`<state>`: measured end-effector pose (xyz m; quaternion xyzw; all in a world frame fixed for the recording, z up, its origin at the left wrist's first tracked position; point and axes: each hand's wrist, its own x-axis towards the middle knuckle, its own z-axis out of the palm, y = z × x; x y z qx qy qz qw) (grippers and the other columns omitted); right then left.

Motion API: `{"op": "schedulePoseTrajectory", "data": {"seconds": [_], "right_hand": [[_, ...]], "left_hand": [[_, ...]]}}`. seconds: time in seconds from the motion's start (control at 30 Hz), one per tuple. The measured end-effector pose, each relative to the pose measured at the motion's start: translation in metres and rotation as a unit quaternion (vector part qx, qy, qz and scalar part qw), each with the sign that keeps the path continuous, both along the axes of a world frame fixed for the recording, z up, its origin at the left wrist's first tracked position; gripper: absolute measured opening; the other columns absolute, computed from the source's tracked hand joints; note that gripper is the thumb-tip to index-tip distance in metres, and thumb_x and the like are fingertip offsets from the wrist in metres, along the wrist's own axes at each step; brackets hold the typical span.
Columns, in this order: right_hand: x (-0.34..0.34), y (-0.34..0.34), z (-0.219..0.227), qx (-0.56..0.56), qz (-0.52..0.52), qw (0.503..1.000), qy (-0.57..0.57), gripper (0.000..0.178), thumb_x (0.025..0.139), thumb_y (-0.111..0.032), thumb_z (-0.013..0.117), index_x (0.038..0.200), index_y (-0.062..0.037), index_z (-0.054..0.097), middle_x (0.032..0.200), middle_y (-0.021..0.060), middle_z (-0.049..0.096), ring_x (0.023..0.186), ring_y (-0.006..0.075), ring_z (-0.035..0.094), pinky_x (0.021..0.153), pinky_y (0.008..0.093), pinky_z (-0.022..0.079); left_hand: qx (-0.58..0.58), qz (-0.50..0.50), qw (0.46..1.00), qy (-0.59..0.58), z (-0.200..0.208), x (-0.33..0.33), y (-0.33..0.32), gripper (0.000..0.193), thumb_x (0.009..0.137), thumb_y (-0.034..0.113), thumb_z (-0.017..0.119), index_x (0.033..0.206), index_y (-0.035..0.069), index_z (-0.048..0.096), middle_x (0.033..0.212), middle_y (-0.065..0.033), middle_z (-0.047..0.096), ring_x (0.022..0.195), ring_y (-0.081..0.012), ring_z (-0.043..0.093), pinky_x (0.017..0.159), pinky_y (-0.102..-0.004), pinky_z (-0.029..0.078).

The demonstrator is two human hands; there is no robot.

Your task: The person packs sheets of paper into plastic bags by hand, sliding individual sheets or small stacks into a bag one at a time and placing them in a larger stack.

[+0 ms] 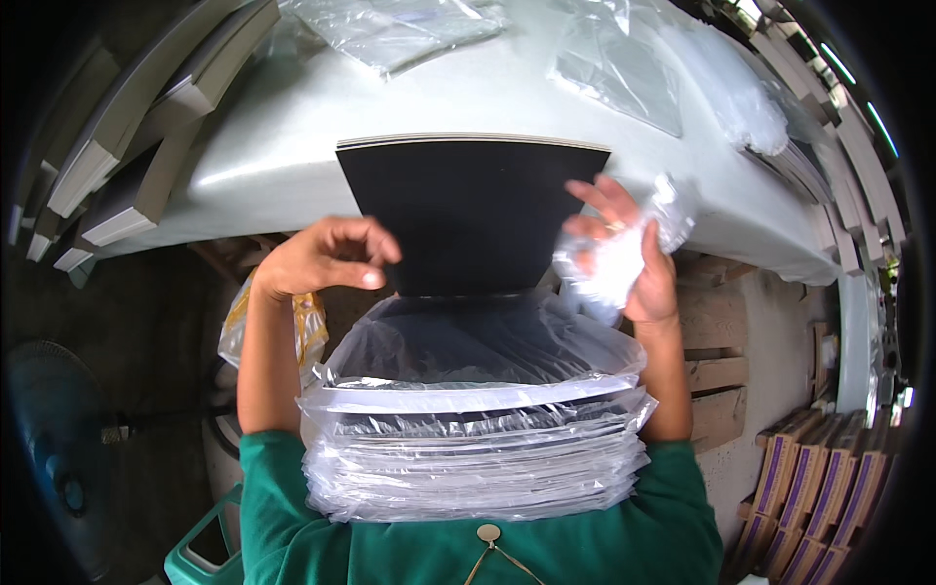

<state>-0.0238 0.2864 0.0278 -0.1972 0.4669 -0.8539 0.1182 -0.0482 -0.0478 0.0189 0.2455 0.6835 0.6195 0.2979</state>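
My right hand is closed around a crumpled piece of clear plastic film, beside the right edge of a flat black rectangular panel. My left hand is by the panel's left edge, thumb and bent fingers apart, with nothing seen between them. Pale layered edges show along the panel's far side. Between my forearms rises a stack of flat items in clear plastic bags. The topmost bag has something dark under its film and meets the panel's near edge.
A pale-covered table spans the far side, with clear plastic bags on it. Thick pale-edged blocks are stacked at left, and more bags lie at right. Around me are a fan, a green stool and stacked cartons.
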Motion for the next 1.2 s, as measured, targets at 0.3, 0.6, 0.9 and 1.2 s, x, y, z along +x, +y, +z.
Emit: {"op": "schedulePoseTrajectory", "data": {"seconds": [0.3,0.6,0.9,1.2], "right_hand": [[-0.017,-0.055,0.008,0.063,0.033,0.996,-0.06,0.05,0.085,-0.026,0.053,0.124,-0.0013,0.035,0.119,0.0112,0.045,0.106,0.0181,0.047,0.088,0.0329,0.038],[-0.011,-0.067,0.016,-0.003,-0.057,0.994,-0.095,0.025,0.078,-0.011,0.063,0.1,-0.0017,0.056,0.092,0.0047,0.058,0.085,0.0122,0.055,0.076,0.0278,0.043],[-0.014,-0.06,0.004,-0.015,-0.042,0.994,-0.098,0.022,0.077,-0.012,0.064,0.095,-0.0045,0.054,0.087,0.0015,0.057,0.081,0.0102,0.053,0.072,0.0255,0.043],[-0.022,-0.047,-0.008,-0.057,0.169,0.984,0.008,0.024,0.075,-0.025,0.063,0.076,-0.0013,0.056,0.075,0.0065,0.057,0.075,0.0122,0.054,0.068,0.0228,0.042]], "left_hand": [[0.148,0.276,0.94,0.136,0.034,0.015,0.104,0.016,0.086,0.016,0.053,0.084,0.001,0.057,0.075,0.0035,0.056,0.073,-0.0034,0.049,0.067,-0.0173,0.039],[0.148,0.314,0.924,0.161,0.028,0.025,0.106,0.019,0.085,0.016,0.055,0.073,0.001,0.057,0.066,0.003,0.053,0.062,-0.0032,0.045,0.058,-0.0186,0.038],[0.148,0.305,0.925,0.172,0.019,0.024,0.101,0.019,0.085,0.015,0.056,0.072,0.0,0.057,0.068,0.0029,0.053,0.063,-0.0015,0.043,0.056,-0.0171,0.035],[0.318,0.261,0.91,0.045,0.019,0.011,0.098,0.024,0.089,0.023,0.047,0.074,0.005,0.053,0.069,-0.004,0.057,0.065,-0.0102,0.052,0.061,-0.0251,0.043]]}}
